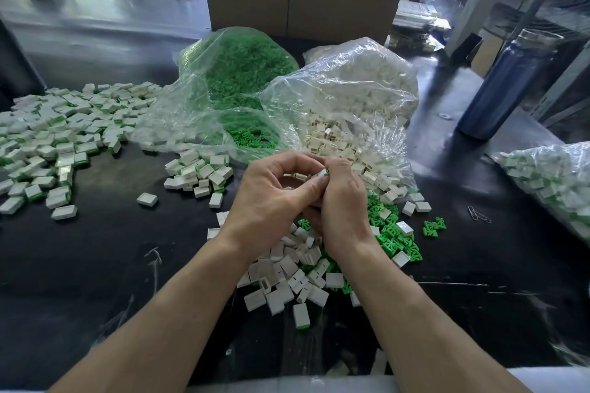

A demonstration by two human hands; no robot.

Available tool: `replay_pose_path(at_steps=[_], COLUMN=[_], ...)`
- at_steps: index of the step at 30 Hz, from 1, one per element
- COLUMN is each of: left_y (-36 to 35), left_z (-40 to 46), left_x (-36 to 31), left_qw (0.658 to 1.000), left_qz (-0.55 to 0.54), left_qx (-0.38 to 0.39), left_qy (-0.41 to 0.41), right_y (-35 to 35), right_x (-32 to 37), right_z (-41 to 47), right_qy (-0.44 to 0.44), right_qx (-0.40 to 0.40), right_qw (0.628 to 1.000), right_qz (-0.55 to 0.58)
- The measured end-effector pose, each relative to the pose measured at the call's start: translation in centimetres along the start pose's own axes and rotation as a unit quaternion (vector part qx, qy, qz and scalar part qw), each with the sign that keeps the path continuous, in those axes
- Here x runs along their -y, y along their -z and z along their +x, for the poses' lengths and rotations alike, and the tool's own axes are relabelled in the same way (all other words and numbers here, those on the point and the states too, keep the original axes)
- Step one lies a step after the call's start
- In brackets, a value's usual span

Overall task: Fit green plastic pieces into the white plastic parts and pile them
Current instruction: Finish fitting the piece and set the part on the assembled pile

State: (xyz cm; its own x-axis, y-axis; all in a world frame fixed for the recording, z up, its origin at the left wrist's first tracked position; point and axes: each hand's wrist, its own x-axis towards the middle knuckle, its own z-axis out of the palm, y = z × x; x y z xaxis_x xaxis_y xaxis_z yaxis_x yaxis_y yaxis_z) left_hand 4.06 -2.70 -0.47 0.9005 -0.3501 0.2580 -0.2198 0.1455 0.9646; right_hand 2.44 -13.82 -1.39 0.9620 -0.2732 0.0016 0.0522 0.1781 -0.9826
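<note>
Pinching one white housing (321,173) between left hand (271,198) and right hand (343,201), above the loose parts heap (297,277), I judged this the insertion step. Green insert hidden by fingers; seating unverifiable. Next: press home, then toss left onto the finished pile (57,137).

On the table (95,265), the finished pile (60,134) lay far left, two bags (242,73) stood side by side behind the hands (306,198), loose parts (297,277) lay beneath them, and a bottle (504,86) stood right.
</note>
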Motion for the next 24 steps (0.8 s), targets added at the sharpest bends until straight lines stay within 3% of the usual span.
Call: replay_pose_path(at_steps=[24], left_y=[-0.26], left_z=[-0.57], left_x=[-0.44], left_qw=[1.000], left_qz=[0.007], left_qx=[-0.025], left_qy=[-0.005], right_y=[-0.43], right_x=[0.02], right_z=[0.41], right_qy=[0.024], right_qx=[-0.015], right_qw=[0.998], right_qz=[0.058])
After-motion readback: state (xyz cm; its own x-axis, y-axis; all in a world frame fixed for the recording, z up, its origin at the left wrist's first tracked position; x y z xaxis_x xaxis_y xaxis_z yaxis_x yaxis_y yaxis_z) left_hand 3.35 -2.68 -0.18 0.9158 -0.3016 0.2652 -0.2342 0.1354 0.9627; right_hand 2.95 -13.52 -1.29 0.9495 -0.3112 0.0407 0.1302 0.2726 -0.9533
